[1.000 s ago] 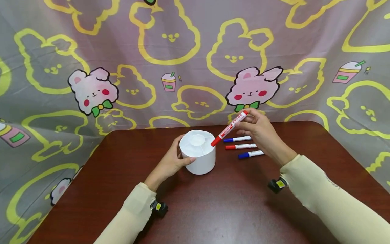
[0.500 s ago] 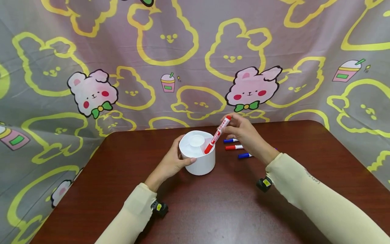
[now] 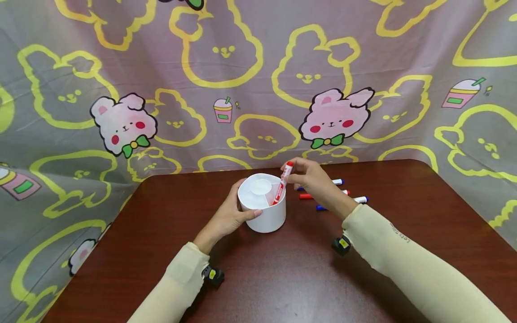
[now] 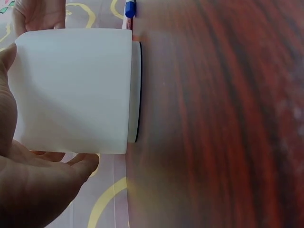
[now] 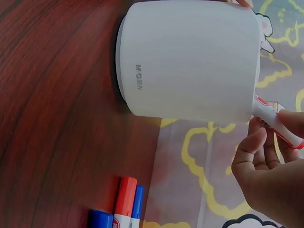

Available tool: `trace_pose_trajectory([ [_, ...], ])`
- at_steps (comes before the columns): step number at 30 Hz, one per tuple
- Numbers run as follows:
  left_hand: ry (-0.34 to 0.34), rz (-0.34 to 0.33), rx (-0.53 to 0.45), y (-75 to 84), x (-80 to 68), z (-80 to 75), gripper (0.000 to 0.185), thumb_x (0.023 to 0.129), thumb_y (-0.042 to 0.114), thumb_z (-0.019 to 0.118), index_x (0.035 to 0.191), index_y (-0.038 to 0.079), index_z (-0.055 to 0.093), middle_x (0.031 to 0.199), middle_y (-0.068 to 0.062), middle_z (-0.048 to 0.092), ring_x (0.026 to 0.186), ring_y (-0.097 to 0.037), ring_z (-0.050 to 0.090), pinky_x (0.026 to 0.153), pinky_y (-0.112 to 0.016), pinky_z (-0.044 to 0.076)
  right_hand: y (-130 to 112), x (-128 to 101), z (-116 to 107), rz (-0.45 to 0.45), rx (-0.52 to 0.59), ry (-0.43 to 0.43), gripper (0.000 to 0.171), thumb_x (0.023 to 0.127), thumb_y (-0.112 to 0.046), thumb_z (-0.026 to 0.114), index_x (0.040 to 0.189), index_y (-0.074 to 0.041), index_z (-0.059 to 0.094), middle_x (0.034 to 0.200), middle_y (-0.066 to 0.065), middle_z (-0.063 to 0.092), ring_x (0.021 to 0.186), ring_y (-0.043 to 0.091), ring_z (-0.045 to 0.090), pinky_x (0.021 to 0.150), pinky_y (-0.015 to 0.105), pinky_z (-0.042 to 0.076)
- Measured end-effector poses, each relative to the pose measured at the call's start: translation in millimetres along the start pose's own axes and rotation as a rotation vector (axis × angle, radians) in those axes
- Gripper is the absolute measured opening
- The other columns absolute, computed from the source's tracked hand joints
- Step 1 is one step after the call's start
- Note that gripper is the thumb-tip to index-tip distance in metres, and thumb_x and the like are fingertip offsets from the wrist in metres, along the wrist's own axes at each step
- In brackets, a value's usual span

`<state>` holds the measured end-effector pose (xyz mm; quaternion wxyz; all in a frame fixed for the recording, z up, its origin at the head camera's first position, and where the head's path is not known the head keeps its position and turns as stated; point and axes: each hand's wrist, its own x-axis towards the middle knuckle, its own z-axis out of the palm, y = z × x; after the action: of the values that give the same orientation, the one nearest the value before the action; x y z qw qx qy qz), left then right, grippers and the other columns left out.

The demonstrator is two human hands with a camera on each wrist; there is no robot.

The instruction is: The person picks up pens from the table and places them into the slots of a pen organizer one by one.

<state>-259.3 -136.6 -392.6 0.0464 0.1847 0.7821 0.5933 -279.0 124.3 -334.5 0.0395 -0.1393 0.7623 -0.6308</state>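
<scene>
Left hand [image 3: 224,217] is gripping the white holder [image 3: 266,220] on the table [image 3: 258,278], thumb lying over its rim. Right hand [image 3: 317,181] is pinching the red marker [image 3: 282,185], which is leaning, capped end inside the holder. Holder's wall is bearing "M&G" plus Chinese characters; marker's print is appearing too small to read.

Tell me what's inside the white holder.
A red marker, pinched by the right hand, slants down into the white holder near its right side. The holder's near wall hides the marker's lowest tip and the floor beneath.
</scene>
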Motion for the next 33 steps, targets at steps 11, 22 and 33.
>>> trace_pose_trajectory([
  [11,-0.01,-0.007,-0.003,1.4,0.1,1.4,0.099,0.086,0.0,0.083,0.162,0.012,0.022,0.157,-0.015,0.043,0.139,-0.031,0.047,0.114,-0.045,0.042,6.1,0.2,8.7,-0.007,0.0,0.013,0.029,0.092,0.002,0.068,0.12,0.001,0.061,0.097,0.002,0.063,0.074,0.013,0.053,0.063,0.025,0.046],
  [22,-0.017,0.006,-0.016,2.1,-0.7,1.0,0.099,0.086,-0.001,0.083,0.163,0.011,0.021,0.157,-0.016,0.043,0.14,-0.031,0.047,0.115,-0.044,0.042,12.3,1.1,13.8,-0.009,-0.018,0.017,0.031,0.088,0.004,0.07,0.118,0.007,0.06,0.083,-0.003,0.06,0.067,0.013,0.049,0.053,0.023,0.038],
  [33,-0.02,0.004,-0.017,0.2,0.4,1.2,0.101,0.086,0.003,0.084,0.163,0.012,0.021,0.158,-0.015,0.041,0.141,-0.031,0.044,0.116,-0.046,0.04,14.2,0.4,14.4,-0.024,-0.033,0.023,0.029,0.088,0.004,0.071,0.115,0.006,0.062,0.084,0.001,0.059,0.067,0.015,0.049,0.052,0.026,0.039],
])
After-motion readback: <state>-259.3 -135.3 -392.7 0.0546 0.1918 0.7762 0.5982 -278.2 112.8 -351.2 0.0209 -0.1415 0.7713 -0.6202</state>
